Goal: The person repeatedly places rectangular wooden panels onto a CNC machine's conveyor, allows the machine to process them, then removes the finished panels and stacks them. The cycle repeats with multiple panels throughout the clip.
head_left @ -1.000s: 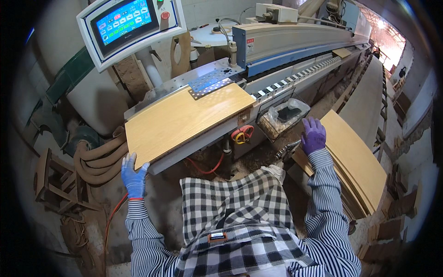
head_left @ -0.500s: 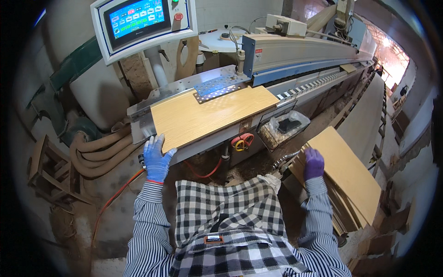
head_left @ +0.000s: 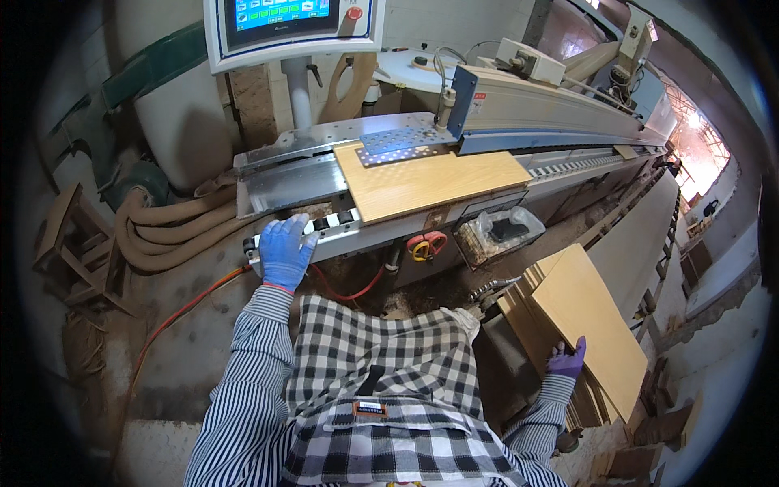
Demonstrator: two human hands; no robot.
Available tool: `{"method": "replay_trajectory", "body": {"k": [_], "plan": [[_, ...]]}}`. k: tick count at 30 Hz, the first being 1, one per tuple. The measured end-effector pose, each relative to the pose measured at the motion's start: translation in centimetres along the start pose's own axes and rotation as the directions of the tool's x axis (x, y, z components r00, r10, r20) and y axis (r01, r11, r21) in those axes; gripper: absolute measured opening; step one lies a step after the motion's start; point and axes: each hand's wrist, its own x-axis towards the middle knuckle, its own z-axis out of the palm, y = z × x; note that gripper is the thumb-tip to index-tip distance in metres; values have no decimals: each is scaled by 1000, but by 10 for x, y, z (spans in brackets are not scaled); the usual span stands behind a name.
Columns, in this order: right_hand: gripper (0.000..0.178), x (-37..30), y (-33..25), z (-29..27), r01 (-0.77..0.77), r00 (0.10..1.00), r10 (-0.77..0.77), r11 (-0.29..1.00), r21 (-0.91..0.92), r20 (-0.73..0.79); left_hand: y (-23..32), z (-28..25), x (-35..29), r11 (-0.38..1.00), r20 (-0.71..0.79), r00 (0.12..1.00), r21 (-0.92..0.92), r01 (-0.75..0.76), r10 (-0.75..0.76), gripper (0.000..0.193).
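My left hand [head_left: 286, 252], in a blue-and-grey glove, rests with its fingers stretched out at the near left end of the machine's roller rail [head_left: 331, 226]. It is apart from the wood-grain board [head_left: 430, 185], which lies flat on the machine bed under a blue perforated plate [head_left: 398, 141]. In a purple glove, my right hand [head_left: 566, 359] is at the left edge of the top board [head_left: 588, 308] of a leaning stack. Its thumb and fingers are spread, and the board does not appear gripped. Several more boards [head_left: 527, 316] show beneath that one.
A control screen [head_left: 284, 18] stands at the back left. Ribbed hoses [head_left: 174, 231] and a wooden stool [head_left: 73, 252] are on the left. Below the machine's front edge are yellow-and-red-handled scissors [head_left: 423, 247] and a clear bin [head_left: 499, 234]. A long conveyor [head_left: 625, 223] runs along the right.
The board on the machine has slid right, away from my left hand, uncovering the rollers. My right hand has moved down along the stack's edge, and its fingers have spread. The view has shifted.
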Motion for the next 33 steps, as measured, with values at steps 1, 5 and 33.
{"method": "replay_trajectory", "body": {"k": [1, 5, 33], "plan": [[40, 1, -3, -1, -62, 998, 62, 998, -21, 27, -1, 1, 1, 1000, -18, 1000, 11, -8, 9, 42], [34, -16, 19, -4, -31, 991, 29, 999, 9, 131, -4, 3, -1, 999, -17, 1000, 48, -2, 2, 42], [25, -141, 70, 130, -322, 652, 362, 928, -189, 666, 48, -84, -48, 963, 212, 953, -206, -171, 215, 77]]}}
